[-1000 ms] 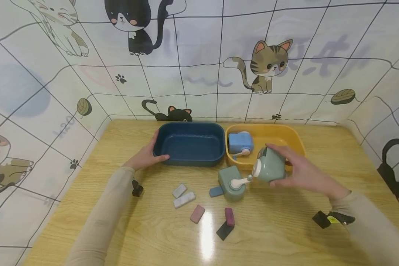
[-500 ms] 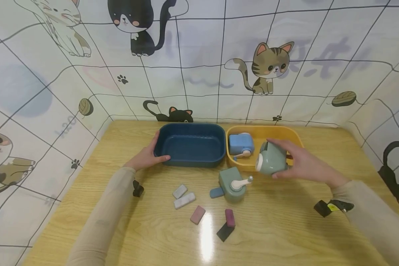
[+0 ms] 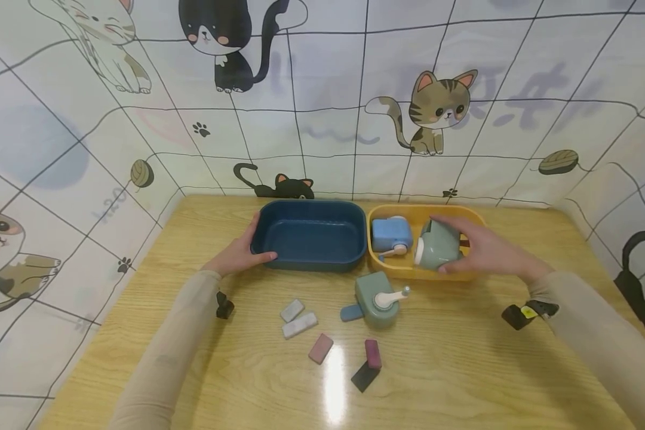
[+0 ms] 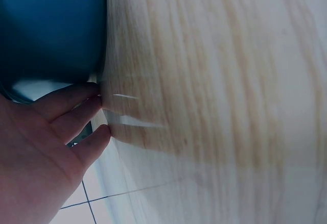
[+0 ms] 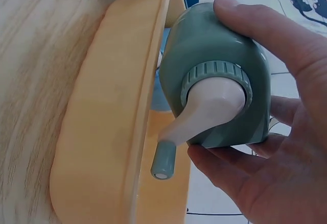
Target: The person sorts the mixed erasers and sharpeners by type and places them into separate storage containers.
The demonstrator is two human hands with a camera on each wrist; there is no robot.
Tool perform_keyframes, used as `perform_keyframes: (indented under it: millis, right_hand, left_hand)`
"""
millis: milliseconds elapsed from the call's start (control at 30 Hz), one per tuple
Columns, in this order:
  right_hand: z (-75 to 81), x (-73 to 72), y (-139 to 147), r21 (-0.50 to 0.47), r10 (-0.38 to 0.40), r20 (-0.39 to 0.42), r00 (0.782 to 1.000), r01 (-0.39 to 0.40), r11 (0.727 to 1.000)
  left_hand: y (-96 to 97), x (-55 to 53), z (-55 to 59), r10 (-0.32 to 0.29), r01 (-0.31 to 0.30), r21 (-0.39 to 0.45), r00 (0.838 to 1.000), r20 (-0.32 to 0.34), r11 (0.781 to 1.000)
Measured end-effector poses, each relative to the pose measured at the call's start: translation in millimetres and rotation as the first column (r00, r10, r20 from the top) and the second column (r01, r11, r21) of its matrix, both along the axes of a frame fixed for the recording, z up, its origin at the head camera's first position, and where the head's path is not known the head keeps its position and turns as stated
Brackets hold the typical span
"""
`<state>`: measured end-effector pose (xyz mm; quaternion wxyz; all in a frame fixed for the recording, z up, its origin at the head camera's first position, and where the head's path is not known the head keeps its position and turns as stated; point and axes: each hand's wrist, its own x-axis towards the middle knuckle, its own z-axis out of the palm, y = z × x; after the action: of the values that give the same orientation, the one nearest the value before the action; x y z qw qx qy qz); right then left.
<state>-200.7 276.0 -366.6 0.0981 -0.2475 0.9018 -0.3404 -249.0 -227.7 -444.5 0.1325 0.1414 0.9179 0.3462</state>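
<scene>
My right hand (image 3: 478,249) grips a green crank pencil sharpener (image 3: 439,246) between thumb and fingers, inside or just above the yellow tray (image 3: 454,210). Its pale crank (image 5: 207,109) points toward the right wrist camera. To its left in the tray is a blue pencil sharpener (image 3: 390,233). A second green pencil sharpener (image 3: 377,301) stands on the table in front. My left hand (image 3: 238,254) rests against the left end of the dark blue tray (image 3: 312,263), thumb at the front wall. In the left wrist view its fairly straight fingers (image 4: 76,117) reach down beside that tray.
Loose eraser-like blocks lie on the table: two white ones (image 3: 299,325), a pink one (image 3: 321,348), a magenta one (image 3: 373,353) and a black one (image 3: 365,377). A small blue block (image 3: 351,312) touches the front sharpener. A cat-patterned cloth wall (image 3: 333,131) stands behind the trays.
My right hand has carried the green pencil sharpener back from the front of the yellow tray to over or into it. The left hand stays at the dark blue tray.
</scene>
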Motion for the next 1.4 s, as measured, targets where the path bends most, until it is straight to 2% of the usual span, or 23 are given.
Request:
perform_keyframes:
  millis: [467,733,867,1200,1400]
  right_hand:
    - [-12.3,-25.7,3.5,-0.046,0.021,0.014,1.0,-0.021,0.999]
    - [-27.5,-33.5,6.8,0.121,0.015,-0.005,1.0,-0.015,0.993]
    - [-34.4,-34.2,6.8,0.162,0.025,-0.009,1.0,-0.023,0.986]
    - [-39.5,-37.1,7.6,0.116,0.032,0.072,0.997,-0.04,0.992]
    - [-35.9,-40.7,7.0,0.054,0.062,0.159,0.985,-0.072,0.996]
  left_hand:
    - [0.5,-1.4,-1.8,-0.004,0.004,-0.006,1.0,0.007,1.0]
    - [0.3,-1.0,-3.4,-0.004,0.004,-0.002,1.0,0.002,1.0]
    - [0.7,-1.4,-4.0,-0.007,0.007,0.001,1.0,-0.004,1.0]
    - [-0.2,-1.6,-4.1,0.001,-0.001,0.01,1.0,0.004,1.0]
    - [-3.1,-2.2,-5.5,0.004,-0.004,0.015,1.0,0.003,1.0]
